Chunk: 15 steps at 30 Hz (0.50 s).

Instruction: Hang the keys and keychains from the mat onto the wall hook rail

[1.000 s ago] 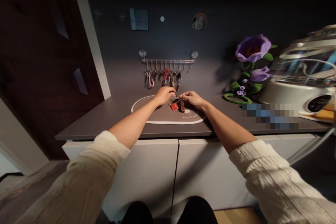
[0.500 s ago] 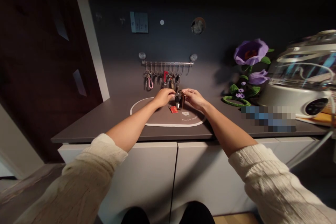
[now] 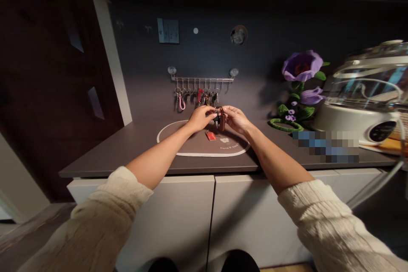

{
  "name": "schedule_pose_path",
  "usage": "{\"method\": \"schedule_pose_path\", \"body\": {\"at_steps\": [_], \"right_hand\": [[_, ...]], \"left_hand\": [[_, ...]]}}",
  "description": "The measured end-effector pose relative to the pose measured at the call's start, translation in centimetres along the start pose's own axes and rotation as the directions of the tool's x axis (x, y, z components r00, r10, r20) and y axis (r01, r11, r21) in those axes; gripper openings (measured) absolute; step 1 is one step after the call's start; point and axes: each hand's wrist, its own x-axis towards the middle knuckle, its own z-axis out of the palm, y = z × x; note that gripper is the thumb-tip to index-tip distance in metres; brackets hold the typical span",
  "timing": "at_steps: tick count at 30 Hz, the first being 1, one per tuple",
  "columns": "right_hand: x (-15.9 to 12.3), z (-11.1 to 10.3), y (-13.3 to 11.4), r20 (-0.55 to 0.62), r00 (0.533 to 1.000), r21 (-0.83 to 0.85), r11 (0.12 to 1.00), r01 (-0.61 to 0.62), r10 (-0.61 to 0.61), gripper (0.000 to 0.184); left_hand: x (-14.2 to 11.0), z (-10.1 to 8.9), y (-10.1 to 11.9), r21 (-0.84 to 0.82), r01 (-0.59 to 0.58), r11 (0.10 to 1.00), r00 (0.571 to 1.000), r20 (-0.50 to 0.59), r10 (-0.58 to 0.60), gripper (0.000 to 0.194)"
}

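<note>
Over the mat's (image 3: 199, 146) far edge: right hand (image 3: 235, 118), pinching keys (image 3: 217, 118); left hand (image 3: 200, 118), nearly closed, hold unclear; step, seemingly, two-handed key handling; next move calls for steady fingertips.

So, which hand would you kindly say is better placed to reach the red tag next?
Probably the left hand: the red tag lies on the mat nearer it, while the brown fob hangs at the right hand.
</note>
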Motion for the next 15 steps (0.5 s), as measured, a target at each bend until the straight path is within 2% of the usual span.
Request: {"method": "schedule_pose_path", "body": {"at_steps": [4,8,15], "right_hand": [[-0.14,0.37,-0.06,0.032,0.999,0.001,1.000,-0.024,0.024,0.018],[-0.22,0.52,-0.22,0.032,0.999,-0.010,1.000,-0.023,0.023,0.018],[-0.10,0.41,-0.44,-0.048,0.999,-0.046,0.999,-0.005,0.003,0.016]], "left_hand": [[0.04,-0.03,0.18,0.019,-0.026,0.999,0.999,-0.040,0.027,0.018],[0.08,-0.10,0.18,0.028,-0.030,0.999,0.999,-0.029,0.031,0.014],[0.29,-0.49,0.27,0.068,-0.006,0.998,0.998,-0.054,0.010,0.016]]}}
